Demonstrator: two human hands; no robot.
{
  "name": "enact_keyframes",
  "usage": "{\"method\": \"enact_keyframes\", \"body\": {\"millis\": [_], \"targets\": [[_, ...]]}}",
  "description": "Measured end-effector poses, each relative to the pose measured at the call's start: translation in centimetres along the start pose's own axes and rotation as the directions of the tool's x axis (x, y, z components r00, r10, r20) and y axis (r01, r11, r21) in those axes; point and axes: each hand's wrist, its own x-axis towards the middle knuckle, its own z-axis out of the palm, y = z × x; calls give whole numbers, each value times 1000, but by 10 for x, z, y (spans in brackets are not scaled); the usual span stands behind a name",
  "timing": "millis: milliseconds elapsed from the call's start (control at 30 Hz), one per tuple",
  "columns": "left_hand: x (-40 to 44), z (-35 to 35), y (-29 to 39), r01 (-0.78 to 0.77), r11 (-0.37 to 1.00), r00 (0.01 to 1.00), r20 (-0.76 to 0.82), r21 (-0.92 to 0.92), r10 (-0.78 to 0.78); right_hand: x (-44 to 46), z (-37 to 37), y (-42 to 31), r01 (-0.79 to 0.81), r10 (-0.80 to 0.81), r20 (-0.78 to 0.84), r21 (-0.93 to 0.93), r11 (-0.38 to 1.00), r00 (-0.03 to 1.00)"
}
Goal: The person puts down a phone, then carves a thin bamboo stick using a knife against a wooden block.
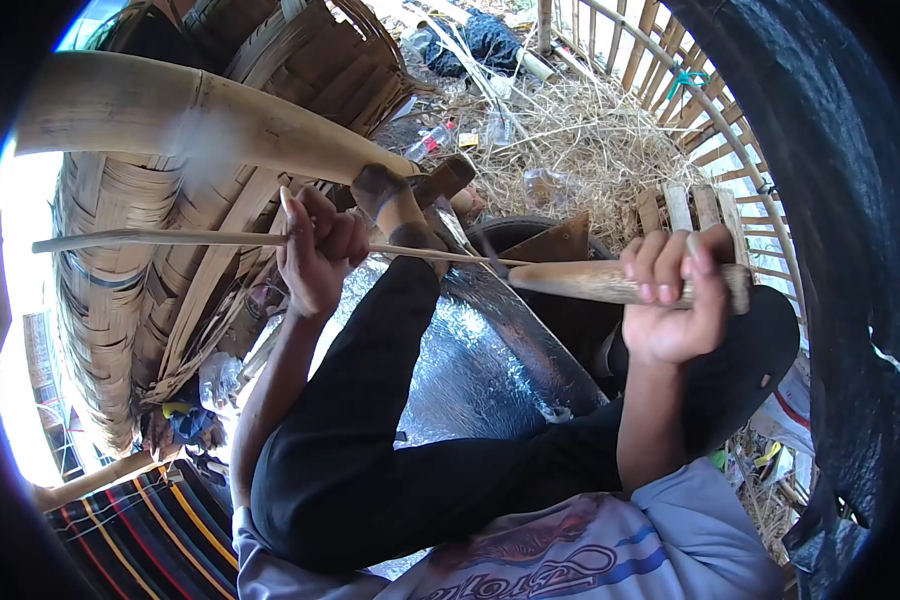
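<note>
My left hand is closed around a thin bamboo strip, its thumb pointing up. The strip runs nearly level, with one end out to the left and the other reaching past my knee toward the right. My right hand grips the thick wooden handle of a knife. Its narrow dark blade meets or crosses the strip's right part; I cannot tell whether it cuts in. Beneath both hands are my bent legs in dark trousers and a shiny silvery sheet.
A thick bamboo pole slants across the upper left, above woven bamboo baskets. Dry straw and a plastic bottle lie ahead. A slatted bamboo fence and black plastic sheeting border the right. Striped cloth lies lower left.
</note>
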Motion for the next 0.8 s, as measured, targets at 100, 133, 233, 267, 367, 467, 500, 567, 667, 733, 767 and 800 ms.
{"method": "enact_keyframes", "body": {"millis": [100, 133, 233, 267, 367, 467, 500, 567, 667, 733, 767, 800], "targets": [[3, -7, 2, -12, 992, 999, -39, 129, 17, 12, -21, -12, 67, -85, -115, -157, 985, 990], [3, -7, 3, 5, 974, 998, -70, 227, 11, 14, -28, -14, 61, -93, -152, -208, 976, 984], [1, 9, 12, 106, 970, 967, -248, 220, -49, 17, -42, -19, 17, -97, -229, -328, 945, 969], [0, 3, 13, 91, 976, 982, -184, 200, -54, 18, -44, -21, -23, -85, -257, -391, 920, 963], [3, -2, 24, 242, 849, 965, -209, 470, -160, 20, -46, -20, 38, -90, -262, -196, 980, 961], [7, 1, 34, 400, 751, 916, -257, 526, -308, 17, -47, -16, -6, -21, -250, -107, 994, 968], [7, 3, 37, 494, 699, 869, -276, 516, -411, 16, -47, -15, -6, -20, -249, -105, 994, 968], [7, 2, 42, 496, 645, 866, -279, 582, -414, 14, -45, -12, -54, 22, -259, -115, 992, 966], [7, 10, 45, 454, 633, 880, -201, 627, -431, 10, -39, -8, -58, 26, -220, -143, 988, 975], [7, 14, 44, 410, 680, 892, -111, 607, -438, 4, -34, -4, -18, -8, -172, -151, 988, 985], [7, 14, 42, 410, 694, 888, -84, 592, -453, 1, -33, -2, 22, -36, -127, -112, 993, 991], [8, 16, 40, 410, 708, 882, -54, 575, -467, -3, -30, -1, 63, -68, -90, -54, 997, 994]]}}
